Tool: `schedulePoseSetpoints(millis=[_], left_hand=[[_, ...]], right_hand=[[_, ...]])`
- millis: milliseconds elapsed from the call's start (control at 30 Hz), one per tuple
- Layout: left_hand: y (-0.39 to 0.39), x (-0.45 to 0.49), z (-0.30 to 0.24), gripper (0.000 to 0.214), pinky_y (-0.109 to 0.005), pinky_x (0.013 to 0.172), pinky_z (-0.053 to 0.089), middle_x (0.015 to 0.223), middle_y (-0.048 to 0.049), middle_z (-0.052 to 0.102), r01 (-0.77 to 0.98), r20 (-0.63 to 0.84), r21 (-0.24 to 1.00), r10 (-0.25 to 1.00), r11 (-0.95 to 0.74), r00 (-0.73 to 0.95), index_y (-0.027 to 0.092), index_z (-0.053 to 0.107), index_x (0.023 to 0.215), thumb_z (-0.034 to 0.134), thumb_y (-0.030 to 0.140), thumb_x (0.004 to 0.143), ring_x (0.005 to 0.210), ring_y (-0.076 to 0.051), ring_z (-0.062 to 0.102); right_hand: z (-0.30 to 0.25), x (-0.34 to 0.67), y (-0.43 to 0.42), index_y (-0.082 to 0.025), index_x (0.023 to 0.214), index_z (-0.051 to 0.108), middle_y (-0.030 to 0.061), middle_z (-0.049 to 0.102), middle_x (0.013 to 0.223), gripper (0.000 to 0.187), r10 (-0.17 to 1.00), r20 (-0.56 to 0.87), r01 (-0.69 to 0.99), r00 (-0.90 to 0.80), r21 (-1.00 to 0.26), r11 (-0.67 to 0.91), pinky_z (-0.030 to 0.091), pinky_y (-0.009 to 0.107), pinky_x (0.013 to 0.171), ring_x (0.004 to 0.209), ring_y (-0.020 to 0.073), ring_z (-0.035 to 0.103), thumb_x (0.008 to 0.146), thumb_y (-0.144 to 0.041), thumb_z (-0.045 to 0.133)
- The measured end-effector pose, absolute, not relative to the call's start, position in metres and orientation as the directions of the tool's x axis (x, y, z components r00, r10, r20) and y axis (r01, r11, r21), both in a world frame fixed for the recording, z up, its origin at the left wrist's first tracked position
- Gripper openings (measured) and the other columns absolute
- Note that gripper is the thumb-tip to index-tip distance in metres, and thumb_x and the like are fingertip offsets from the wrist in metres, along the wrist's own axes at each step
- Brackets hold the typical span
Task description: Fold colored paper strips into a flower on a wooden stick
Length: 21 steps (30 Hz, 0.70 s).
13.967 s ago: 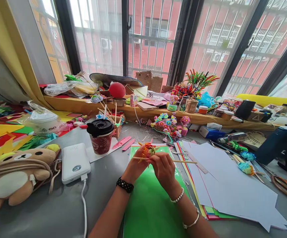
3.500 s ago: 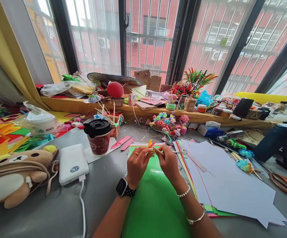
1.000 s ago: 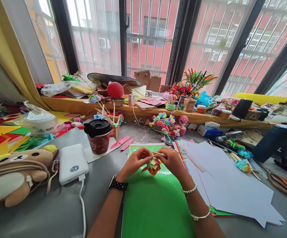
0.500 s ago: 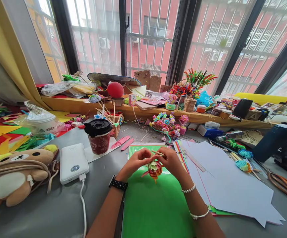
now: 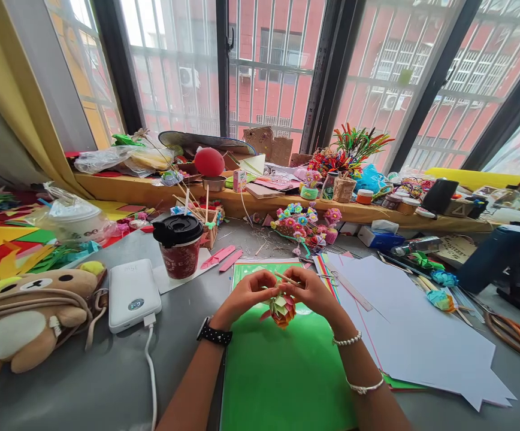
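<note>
My left hand [image 5: 247, 291] and my right hand [image 5: 311, 292] meet above a green paper sheet [image 5: 282, 371]. Between them hangs a folded paper flower [image 5: 281, 307] in red, orange, green and pink. Both hands have curled fingers closed on the flower's top. A thin wooden stick [image 5: 286, 278] pokes out above my right hand's fingers. A black watch is on my left wrist, bead bracelets on my right.
A lidded coffee cup [image 5: 180, 245], a white power bank [image 5: 133, 293] with its cable and a plush bear [image 5: 21, 317] lie left. White and coloured sheets [image 5: 413, 335] with scissors [image 5: 334, 277] lie right. A crowded sill [image 5: 260, 203] of paper flowers runs behind.
Over the last second the flower hangs below my hands instead of pointing up, and my hands have stayed close together with only slight shifts.
</note>
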State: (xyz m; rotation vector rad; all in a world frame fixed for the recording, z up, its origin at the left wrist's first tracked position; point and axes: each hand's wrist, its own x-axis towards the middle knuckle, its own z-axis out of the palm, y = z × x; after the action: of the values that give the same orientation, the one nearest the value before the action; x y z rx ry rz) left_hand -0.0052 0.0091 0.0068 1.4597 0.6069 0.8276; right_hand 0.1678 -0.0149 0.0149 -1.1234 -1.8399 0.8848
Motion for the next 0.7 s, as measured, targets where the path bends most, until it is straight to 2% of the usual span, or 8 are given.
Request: schedulePoseSetpoints(millis=[200,433,567,700], left_hand=[[0.0096,-0.0058,0.0066,0.023,-0.022,0.058,0.042,0.071,0.0012,0.055,-0.108,0.161,0.987,0.794,-0.121,0.586,0.013,0.055,0.074,0.065,0.032,0.066,0.064,-0.01,0.053],[0.013,-0.0061,0.0016,0.025,-0.026,0.061,0.046,0.072,0.0003,0.054,-0.14,0.184,0.982,0.787,-0.125,0.588,0.013,0.05,0.07,0.065,0.033,0.066,0.068,-0.013,0.055],[0.0141,-0.0061,-0.0006,0.024,-0.027,0.063,0.046,0.066,0.0018,0.052,-0.146,0.193,0.98,0.798,-0.133,0.571,0.013,0.049,0.068,0.065,0.031,0.066,0.066,-0.012,0.055],[0.0144,-0.0067,-0.0001,0.02,-0.027,0.065,0.046,0.067,0.0004,0.054,-0.072,0.261,0.962,0.811,-0.263,0.524,0.014,0.052,0.069,0.063,0.03,0.068,0.066,-0.013,0.054]], right_hand=[[0.0203,0.1719,-0.0171,-0.015,0.071,0.053,-0.0028,0.05,0.06,0.026,0.906,0.255,0.332,-0.339,-0.868,0.368,0.033,0.019,0.048,0.054,0.0085,0.043,0.075,-0.041,0.056],[0.0183,0.1694,-0.0167,-0.016,0.075,0.053,-0.0023,0.052,0.063,0.017,0.886,0.328,0.37,-0.327,-0.818,0.439,0.034,0.019,0.048,0.055,0.0084,0.044,0.077,-0.033,0.054],[0.0198,0.1676,-0.0179,-0.016,0.074,0.054,-0.0029,0.051,0.059,0.013,0.883,0.358,0.456,-0.304,-0.759,0.465,0.033,0.018,0.046,0.052,0.0083,0.042,0.078,-0.028,0.054],[0.0202,0.1652,-0.0182,-0.016,0.071,0.056,-0.0029,0.051,0.059,0.009,0.862,0.424,0.528,-0.278,-0.682,0.506,0.031,0.019,0.047,0.052,0.0086,0.041,0.077,-0.022,0.054]])
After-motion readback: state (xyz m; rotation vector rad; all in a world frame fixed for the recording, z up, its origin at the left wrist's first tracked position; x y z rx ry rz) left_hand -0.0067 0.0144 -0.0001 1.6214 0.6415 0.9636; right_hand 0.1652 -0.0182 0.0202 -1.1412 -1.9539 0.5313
